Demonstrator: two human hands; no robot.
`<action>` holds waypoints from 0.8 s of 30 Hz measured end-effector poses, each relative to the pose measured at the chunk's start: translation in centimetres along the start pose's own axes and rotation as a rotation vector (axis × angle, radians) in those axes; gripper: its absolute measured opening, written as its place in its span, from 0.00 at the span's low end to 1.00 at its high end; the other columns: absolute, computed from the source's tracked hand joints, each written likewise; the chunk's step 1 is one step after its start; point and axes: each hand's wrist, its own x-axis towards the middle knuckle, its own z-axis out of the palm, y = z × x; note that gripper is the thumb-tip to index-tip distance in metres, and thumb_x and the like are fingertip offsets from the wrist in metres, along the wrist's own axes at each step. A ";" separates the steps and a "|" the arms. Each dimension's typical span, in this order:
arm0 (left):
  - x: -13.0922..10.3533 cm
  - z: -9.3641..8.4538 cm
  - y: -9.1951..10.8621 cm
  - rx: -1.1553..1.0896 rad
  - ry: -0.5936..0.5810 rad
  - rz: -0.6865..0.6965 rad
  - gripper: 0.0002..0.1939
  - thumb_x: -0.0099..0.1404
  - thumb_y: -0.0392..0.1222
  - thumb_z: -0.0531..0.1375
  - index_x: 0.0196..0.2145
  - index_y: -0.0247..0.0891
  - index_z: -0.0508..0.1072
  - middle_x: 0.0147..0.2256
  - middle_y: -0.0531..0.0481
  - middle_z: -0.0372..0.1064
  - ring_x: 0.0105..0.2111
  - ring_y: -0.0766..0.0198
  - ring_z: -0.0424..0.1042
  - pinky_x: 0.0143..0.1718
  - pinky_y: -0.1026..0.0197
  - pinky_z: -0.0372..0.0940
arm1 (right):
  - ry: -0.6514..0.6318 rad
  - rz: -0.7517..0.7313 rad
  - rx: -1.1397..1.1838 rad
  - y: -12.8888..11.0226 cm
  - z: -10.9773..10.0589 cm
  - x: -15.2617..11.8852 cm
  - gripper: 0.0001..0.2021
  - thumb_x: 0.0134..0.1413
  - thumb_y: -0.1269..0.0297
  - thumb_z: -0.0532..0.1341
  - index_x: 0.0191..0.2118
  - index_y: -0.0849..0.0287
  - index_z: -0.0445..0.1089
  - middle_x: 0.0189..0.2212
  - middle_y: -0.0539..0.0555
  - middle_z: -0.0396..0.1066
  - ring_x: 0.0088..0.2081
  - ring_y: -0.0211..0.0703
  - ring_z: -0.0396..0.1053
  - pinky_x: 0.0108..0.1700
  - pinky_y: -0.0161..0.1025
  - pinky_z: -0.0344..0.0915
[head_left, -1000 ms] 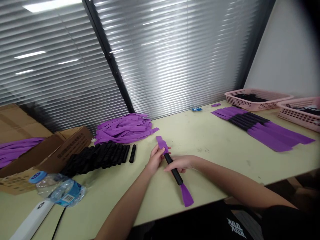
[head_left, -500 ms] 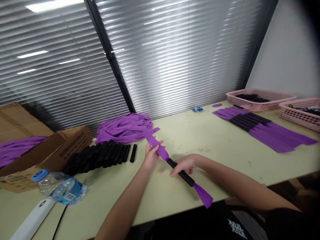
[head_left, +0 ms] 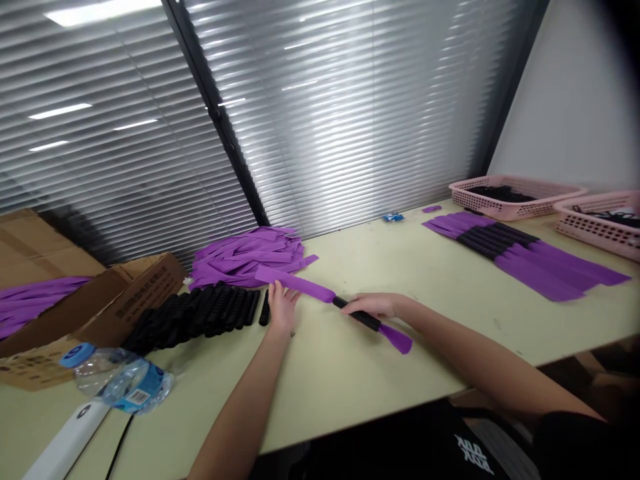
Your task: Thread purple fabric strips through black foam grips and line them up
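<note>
A purple strap [head_left: 295, 284] runs through a black ribbed tube [head_left: 358, 315], its short end [head_left: 397, 339] sticking out on the right. My right hand [head_left: 373, 305] grips the tube just above the table. My left hand [head_left: 281, 308] pinches the long purple end near a single black tube [head_left: 265, 308]. A row of black tubes [head_left: 197, 315] lies left of it, and a heap of loose purple straps [head_left: 250, 257] lies behind.
Finished straps with tubes [head_left: 515, 257] lie in a row at the right, beside two pink baskets [head_left: 505, 208] [head_left: 600, 230]. Cardboard boxes [head_left: 90, 300] with purple straps stand at the left. A water bottle [head_left: 117, 380] lies near the front left edge.
My left hand has pulled the strap farther through to the left, so the long end grew and the right end shortened. The piece has swung flatter, toward the table's back.
</note>
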 end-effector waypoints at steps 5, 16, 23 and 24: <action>-0.3 -0.2 0.2 0.123 0.020 0.277 0.27 0.62 0.55 0.59 0.56 0.52 0.59 0.51 0.47 0.66 0.39 0.62 0.73 0.35 0.63 0.68 | 0.089 -0.045 0.124 0.4 0.0 1.1 0.19 0.51 0.47 0.61 0.28 0.60 0.65 0.14 0.44 0.55 0.13 0.29 0.49 0.13 0.30 0.44; -3.0 1.9 -0.5 0.377 -0.237 0.079 0.25 0.58 0.56 0.61 0.49 0.42 0.65 0.43 0.46 0.66 0.27 0.68 0.70 0.24 0.67 0.63 | 0.134 0.013 0.422 0.8 0.3 2.2 0.21 0.58 0.49 0.56 0.22 0.59 0.56 0.14 0.44 0.54 0.13 0.28 0.48 0.15 0.29 0.50; -6.4 2.6 -0.7 0.853 -0.630 0.178 0.18 0.59 0.53 0.62 0.42 0.39 0.70 0.26 0.55 0.65 0.20 0.71 0.61 0.23 0.67 0.54 | 0.365 -0.046 0.495 0.4 0.9 2.6 0.16 0.58 0.52 0.58 0.28 0.60 0.61 0.16 0.45 0.58 0.14 0.29 0.52 0.15 0.29 0.58; -6.6 2.6 -0.9 0.872 -0.647 0.167 0.19 0.59 0.52 0.62 0.43 0.39 0.70 0.25 0.56 0.65 0.20 0.70 0.61 0.23 0.67 0.54 | 0.389 -0.061 0.512 0.4 0.9 2.7 0.16 0.59 0.52 0.57 0.29 0.59 0.61 0.16 0.44 0.57 0.14 0.29 0.52 0.15 0.29 0.58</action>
